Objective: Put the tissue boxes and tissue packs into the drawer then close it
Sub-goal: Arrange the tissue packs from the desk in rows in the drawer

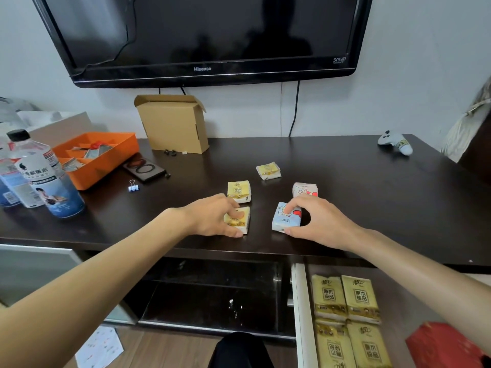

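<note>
An open drawer [300, 314] at 5 o'clock already holds four gold tissue packs [348, 322] laid two by two, with a red item [446, 343] beside them that cannot be identified. Above it, on the dark bench [358, 208], both hands are at work. The left hand [212, 216] covers a yellow pack [243, 221], fingers [233, 233] curled over its top and near edge; the right hand [316, 221] closes on a blue pack [285, 220], thumb at the near edge and fingers on the far side. Neither pack looks lifted yet.

By this view the job is roughly half done: five small packs are on the bench, and the drawer is yet to be shut. Besides the two in hand, a second yellow pack [239, 191] lies just past the left hand at 12 o'clock, a pink pack [305, 189] just past the right hand, and a third yellow pack [268, 170] farther back.

Clutter keeps to the edges: water bottles [45, 179] and an orange tray [106, 158] at 10 o'clock, a cardboard box [172, 123] under the television [207, 35], a controller [396, 142] at 2 o'clock. Nothing stands between the packs and the drawer.
</note>
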`<control>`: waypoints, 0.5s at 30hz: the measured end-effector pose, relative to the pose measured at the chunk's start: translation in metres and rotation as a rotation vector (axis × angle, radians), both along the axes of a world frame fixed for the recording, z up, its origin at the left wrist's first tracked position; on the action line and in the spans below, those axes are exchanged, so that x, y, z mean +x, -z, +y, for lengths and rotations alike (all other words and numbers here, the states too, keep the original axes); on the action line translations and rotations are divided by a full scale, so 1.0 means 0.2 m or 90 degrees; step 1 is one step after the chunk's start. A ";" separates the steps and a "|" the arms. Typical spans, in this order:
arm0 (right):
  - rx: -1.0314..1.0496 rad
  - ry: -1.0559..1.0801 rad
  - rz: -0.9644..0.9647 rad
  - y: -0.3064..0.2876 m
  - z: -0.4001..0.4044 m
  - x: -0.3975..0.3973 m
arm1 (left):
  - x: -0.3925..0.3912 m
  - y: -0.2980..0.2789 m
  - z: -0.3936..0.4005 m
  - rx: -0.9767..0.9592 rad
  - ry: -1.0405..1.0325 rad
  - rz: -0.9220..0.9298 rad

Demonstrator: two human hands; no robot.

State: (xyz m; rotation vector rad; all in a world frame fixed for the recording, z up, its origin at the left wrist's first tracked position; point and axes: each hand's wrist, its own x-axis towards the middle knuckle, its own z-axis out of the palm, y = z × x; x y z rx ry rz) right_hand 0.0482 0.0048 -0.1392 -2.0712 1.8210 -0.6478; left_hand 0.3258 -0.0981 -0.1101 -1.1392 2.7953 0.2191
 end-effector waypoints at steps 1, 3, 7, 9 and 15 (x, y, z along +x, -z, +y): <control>-0.002 -0.001 -0.002 -0.01 0.01 -0.01 | -0.01 0.00 0.00 -0.003 -0.006 0.001; -0.006 0.007 -0.012 -0.02 0.05 -0.04 | -0.04 0.01 0.02 -0.008 -0.030 0.033; 0.002 0.015 -0.027 -0.06 0.17 -0.14 | -0.13 0.02 0.14 0.037 -0.069 0.122; 0.005 0.017 -0.029 -0.08 0.27 -0.19 | -0.19 0.00 0.23 0.059 -0.056 0.170; 0.009 0.018 -0.101 -0.10 0.70 -0.32 | -0.36 -0.03 0.66 0.038 0.055 0.248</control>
